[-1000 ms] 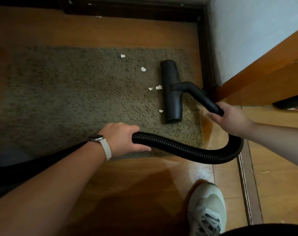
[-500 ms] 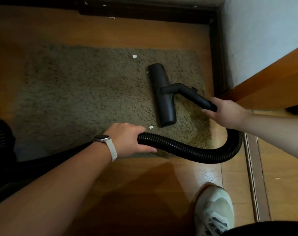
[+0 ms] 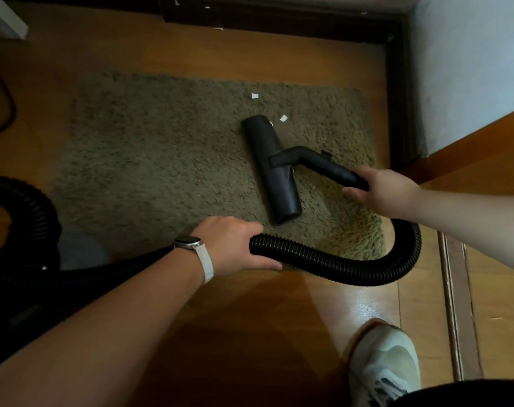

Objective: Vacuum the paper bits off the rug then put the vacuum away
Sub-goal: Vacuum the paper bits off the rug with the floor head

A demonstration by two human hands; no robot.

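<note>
Wood floor (image 3: pixel 250 333): glossy, orange-brown.
Rug (image 3: pixel 162 171): shaggy olive-brown rectangle, right edge near the wall.
Vacuum hose (image 3: pixel 338 264): black, ribbed; runs from the left along the rug's near edge and loops up at right.
Floor nozzle (image 3: pixel 273 171): matte black bar, flat on the rug's right half, long axis near to far.
Left hand (image 3: pixel 235 245) wraps the hose; right hand (image 3: pixel 385 189) grips the nozzle's neck tube.
White paper bits (image 3: pixel 283 118): two on the rug just past the nozzle's far end, a speck touching that end.

Shaggy rug (image 3: pixel 162 171), glossy wood floor (image 3: pixel 279 318)
</note>
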